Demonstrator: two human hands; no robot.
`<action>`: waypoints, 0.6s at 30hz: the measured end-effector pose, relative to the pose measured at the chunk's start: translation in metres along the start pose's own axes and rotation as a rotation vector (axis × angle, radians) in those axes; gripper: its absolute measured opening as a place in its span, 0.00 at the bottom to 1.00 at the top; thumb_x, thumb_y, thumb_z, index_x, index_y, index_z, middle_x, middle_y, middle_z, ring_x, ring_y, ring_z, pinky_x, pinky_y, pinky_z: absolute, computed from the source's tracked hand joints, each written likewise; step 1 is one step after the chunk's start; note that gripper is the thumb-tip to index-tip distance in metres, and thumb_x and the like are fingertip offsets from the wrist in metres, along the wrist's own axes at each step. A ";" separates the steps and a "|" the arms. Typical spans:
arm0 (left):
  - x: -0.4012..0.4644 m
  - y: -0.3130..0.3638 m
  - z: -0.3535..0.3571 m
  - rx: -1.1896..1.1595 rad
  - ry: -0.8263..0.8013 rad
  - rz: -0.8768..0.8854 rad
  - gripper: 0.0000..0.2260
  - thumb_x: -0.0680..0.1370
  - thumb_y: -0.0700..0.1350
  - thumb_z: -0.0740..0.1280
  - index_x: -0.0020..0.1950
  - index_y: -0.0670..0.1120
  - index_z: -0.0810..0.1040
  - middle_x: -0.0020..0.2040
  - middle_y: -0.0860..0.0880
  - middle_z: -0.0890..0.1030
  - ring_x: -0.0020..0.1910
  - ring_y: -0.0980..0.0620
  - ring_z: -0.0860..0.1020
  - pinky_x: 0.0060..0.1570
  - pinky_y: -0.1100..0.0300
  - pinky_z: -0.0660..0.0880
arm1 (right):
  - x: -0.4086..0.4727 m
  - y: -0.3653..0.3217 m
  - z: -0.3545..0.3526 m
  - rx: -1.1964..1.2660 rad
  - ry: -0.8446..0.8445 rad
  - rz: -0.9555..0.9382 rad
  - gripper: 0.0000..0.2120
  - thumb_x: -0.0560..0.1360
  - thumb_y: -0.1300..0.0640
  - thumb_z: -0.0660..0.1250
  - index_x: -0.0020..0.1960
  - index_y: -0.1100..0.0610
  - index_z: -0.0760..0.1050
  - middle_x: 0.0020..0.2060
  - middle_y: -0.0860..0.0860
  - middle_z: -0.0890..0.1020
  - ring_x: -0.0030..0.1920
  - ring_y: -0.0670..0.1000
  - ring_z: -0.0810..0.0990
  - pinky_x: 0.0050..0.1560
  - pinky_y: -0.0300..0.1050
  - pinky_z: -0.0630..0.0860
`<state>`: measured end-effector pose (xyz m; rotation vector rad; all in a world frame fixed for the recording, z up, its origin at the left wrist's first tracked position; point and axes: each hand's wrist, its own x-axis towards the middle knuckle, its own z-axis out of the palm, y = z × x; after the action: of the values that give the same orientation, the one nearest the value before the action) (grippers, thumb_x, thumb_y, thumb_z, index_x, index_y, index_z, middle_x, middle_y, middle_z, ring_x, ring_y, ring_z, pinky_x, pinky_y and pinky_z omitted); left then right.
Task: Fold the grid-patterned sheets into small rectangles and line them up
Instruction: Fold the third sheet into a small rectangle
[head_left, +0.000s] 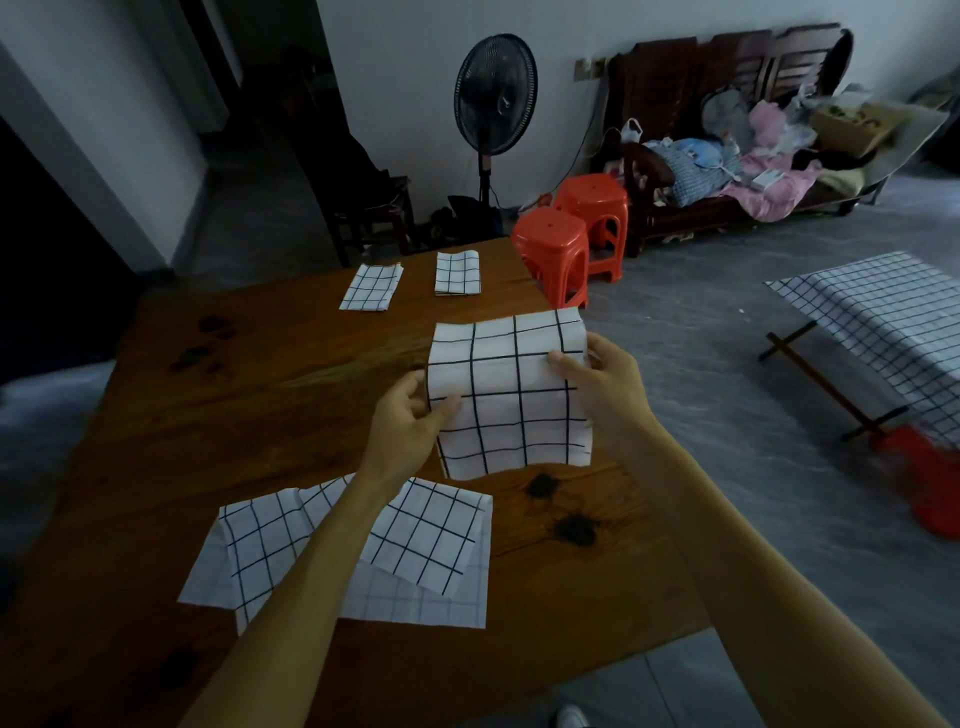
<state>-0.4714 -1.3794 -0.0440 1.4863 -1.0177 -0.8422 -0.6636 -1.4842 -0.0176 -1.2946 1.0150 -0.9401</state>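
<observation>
I hold a partly folded white sheet with a black grid (511, 395) above the wooden table (270, 374). My left hand (410, 421) pinches its left edge and my right hand (597, 374) pinches its right edge near the top. Two small folded grid rectangles lie side by side at the table's far end, one on the left (371, 287) and one on the right (457, 273). Under my left forearm, near the front of the table, unfolded grid sheets (415, 535) lie in a loose overlapping pile.
Two orange plastic stools (553, 249) stand just beyond the table's far right corner. A black standing fan (493, 98) and a cluttered wooden bench (753, 145) are against the back wall. A grid-cloth-covered folding rack (872, 322) stands to the right.
</observation>
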 end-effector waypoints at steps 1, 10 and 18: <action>-0.001 -0.001 0.002 0.005 0.018 0.001 0.11 0.77 0.44 0.69 0.56 0.56 0.76 0.48 0.51 0.84 0.48 0.52 0.83 0.46 0.55 0.81 | 0.000 0.001 -0.001 -0.009 -0.007 -0.006 0.08 0.76 0.59 0.69 0.53 0.49 0.78 0.49 0.49 0.85 0.49 0.48 0.84 0.53 0.51 0.81; 0.001 0.006 0.006 -0.016 0.190 -0.038 0.04 0.76 0.45 0.69 0.49 0.55 0.79 0.45 0.51 0.84 0.46 0.50 0.82 0.50 0.46 0.80 | -0.003 0.010 -0.006 -0.166 -0.086 0.031 0.36 0.71 0.60 0.73 0.74 0.48 0.61 0.62 0.49 0.77 0.59 0.50 0.80 0.58 0.55 0.79; 0.005 0.021 0.006 -0.180 0.189 -0.038 0.11 0.77 0.35 0.66 0.52 0.49 0.82 0.49 0.54 0.84 0.49 0.56 0.82 0.43 0.64 0.79 | 0.002 -0.001 -0.014 -0.151 -0.084 -0.110 0.37 0.71 0.73 0.67 0.75 0.51 0.62 0.60 0.55 0.79 0.57 0.50 0.81 0.56 0.47 0.80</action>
<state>-0.4780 -1.3872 -0.0236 1.4055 -0.7563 -0.7820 -0.6762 -1.4900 -0.0168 -1.5162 0.9719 -0.8971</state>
